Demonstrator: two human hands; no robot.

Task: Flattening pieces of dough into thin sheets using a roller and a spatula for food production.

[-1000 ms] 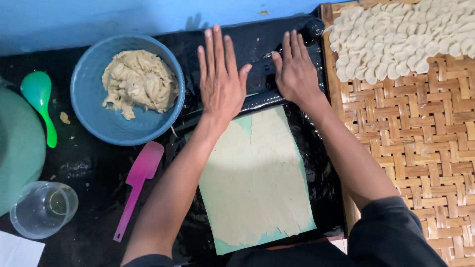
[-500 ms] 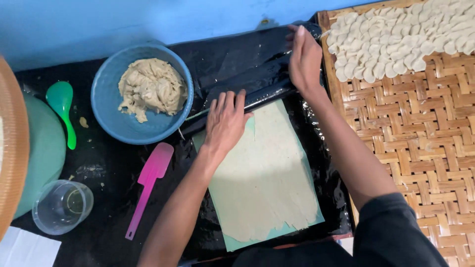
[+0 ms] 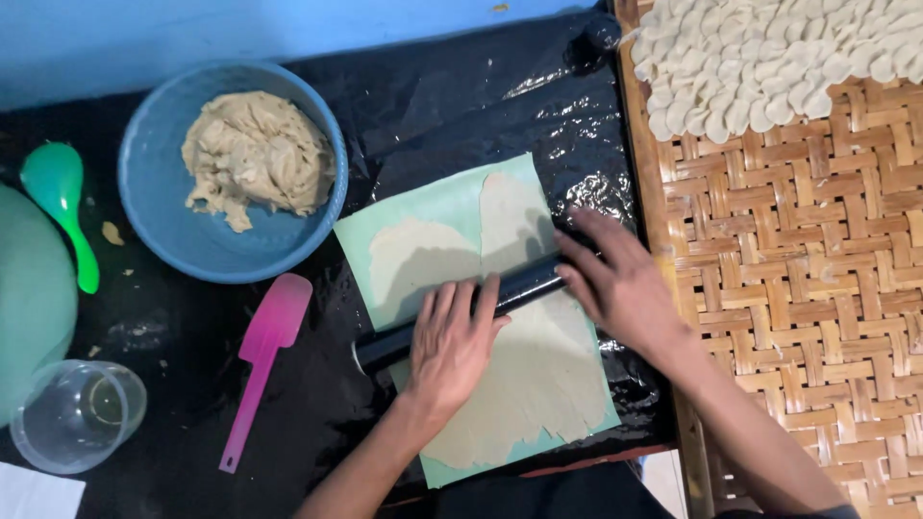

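Across the middle of the desk (image 3: pixel 461 86), on a pale green sheet (image 3: pixel 423 207), lies a black roller (image 3: pixel 524 285). Its long axis runs slantwise, the left end nearer, the right end farther, so it points from lower left to upper right. It rests on a thin, flat sheet of beige dough (image 3: pixel 538 375) that covers most of the green sheet; the dough's far edge is ragged and leaves the far-left corner bare.

The left hand (image 3: pixel 452 346) lies palm down on the roller's left half, fingers straight, spread a little and pointing far. Its grip is loose: the hand presses flat on top and is not closed around the roller. The forearm runs from the near edge up and slightly right.

The right hand (image 3: pixel 620 284) rests on the roller's right end, palm down, fingers stretched toward the left and far. Its grip is likewise flat and unclenched, touching the roller from above. That arm comes in from the near right corner, over a woven tray (image 3: pixel 817 317).

Left of the green sheet stands a blue bowl (image 3: pixel 154 207) holding a lump of dough (image 3: pixel 255 154). A pink spatula (image 3: pixel 264 360) lies just near of the bowl, handle pointing near. Small pale pieces (image 3: pixel 769 58) are heaped on the tray's far part.
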